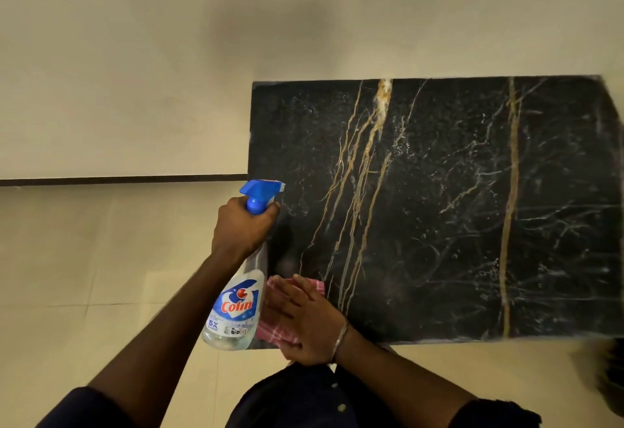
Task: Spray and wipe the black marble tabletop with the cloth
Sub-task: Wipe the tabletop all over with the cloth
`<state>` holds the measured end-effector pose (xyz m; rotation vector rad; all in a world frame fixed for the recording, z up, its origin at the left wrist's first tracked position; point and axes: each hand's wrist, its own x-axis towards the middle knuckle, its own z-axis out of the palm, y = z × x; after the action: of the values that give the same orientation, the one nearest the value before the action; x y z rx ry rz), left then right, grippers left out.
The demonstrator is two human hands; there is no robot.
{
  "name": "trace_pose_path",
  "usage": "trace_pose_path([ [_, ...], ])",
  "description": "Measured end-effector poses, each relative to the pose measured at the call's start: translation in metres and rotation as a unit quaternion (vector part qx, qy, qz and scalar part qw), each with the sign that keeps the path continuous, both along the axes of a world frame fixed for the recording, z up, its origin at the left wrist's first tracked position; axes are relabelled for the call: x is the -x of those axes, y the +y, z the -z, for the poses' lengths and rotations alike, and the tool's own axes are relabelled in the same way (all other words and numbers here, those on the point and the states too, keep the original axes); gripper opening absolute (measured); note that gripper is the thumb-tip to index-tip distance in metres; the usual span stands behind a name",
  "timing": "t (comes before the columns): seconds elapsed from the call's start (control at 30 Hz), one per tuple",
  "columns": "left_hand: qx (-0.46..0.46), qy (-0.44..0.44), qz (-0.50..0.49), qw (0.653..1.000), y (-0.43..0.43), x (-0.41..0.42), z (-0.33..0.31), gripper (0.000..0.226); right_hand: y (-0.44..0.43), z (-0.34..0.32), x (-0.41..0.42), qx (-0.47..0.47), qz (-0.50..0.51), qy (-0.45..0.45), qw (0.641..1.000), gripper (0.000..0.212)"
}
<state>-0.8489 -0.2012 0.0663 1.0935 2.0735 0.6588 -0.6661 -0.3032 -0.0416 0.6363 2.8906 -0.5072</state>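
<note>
The black marble tabletop (pixel 439 211) with gold and white veins fills the right half of the head view. My left hand (pixel 241 228) grips the neck of a clear spray bottle (pixel 234 309) with a blue trigger head, held over the table's left edge with the nozzle toward the marble. My right hand (pixel 304 319) lies flat, fingers straight, on a folded pink checked cloth (pixel 280 334) at the table's near left corner. Fine white droplets speckle the marble's surface.
A cream wall rises behind the table, with a dark skirting line (pixel 118 180) at its base. Beige floor tiles (pixel 84 275) lie to the left and in front. A dark blurred object (pixel 611 377) shows at the lower right edge.
</note>
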Motion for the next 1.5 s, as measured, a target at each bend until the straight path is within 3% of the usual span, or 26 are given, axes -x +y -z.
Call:
trace_pose_path([
  [0.2, 0.001, -0.020, 0.033, 0.999, 0.007, -0.021, 0.003, 0.025, 0.020, 0.002, -0.076, -0.028, -0.006, 0.009, 1.000, 0.081],
  [0.4, -0.008, -0.013, 0.040, 0.999, 0.003, -0.024, 0.001, 0.024, 0.030, -0.002, -0.044, -0.012, 0.198, 0.017, 0.980, 0.088],
  [0.53, -0.005, -0.002, 0.029, 1.000, -0.003, -0.021, 0.001, 0.027, 0.058, -0.002, -0.025, -0.021, 0.230, -0.002, 0.973, 0.088],
  [0.73, 0.002, -0.012, 0.028, 1.000, -0.011, -0.018, -0.003, 0.025, 0.123, 0.000, -0.086, -0.055, 0.374, -0.058, 0.924, 0.077],
  [0.83, 0.003, -0.013, 0.026, 1.000, -0.014, -0.017, -0.004, 0.028, 0.116, -0.002, -0.126, -0.058, 0.417, -0.066, 0.905, 0.077],
  [1.03, -0.009, -0.013, 0.031, 0.999, -0.013, -0.024, -0.005, 0.025, 0.041, -0.002, -0.107, -0.034, 0.405, -0.027, 0.913, 0.085],
  [1.2, -0.021, -0.009, 0.055, 0.998, -0.011, -0.035, -0.005, 0.025, 0.001, -0.004, -0.060, 0.000, 0.244, 0.010, 0.970, 0.077],
  [1.33, -0.016, -0.019, 0.065, 0.998, -0.006, -0.041, -0.002, 0.028, -0.001, -0.001, -0.093, -0.027, 0.145, 0.001, 0.989, 0.070],
  [1.4, -0.008, -0.023, 0.075, 0.997, -0.003, -0.045, 0.000, 0.032, -0.001, 0.001, -0.123, -0.043, 0.163, 0.007, 0.986, 0.068],
  [1.5, -0.002, -0.023, 0.112, 0.993, 0.000, -0.055, -0.001, 0.031, 0.007, 0.003, -0.165, -0.053, 0.286, 0.018, 0.957, 0.070],
])
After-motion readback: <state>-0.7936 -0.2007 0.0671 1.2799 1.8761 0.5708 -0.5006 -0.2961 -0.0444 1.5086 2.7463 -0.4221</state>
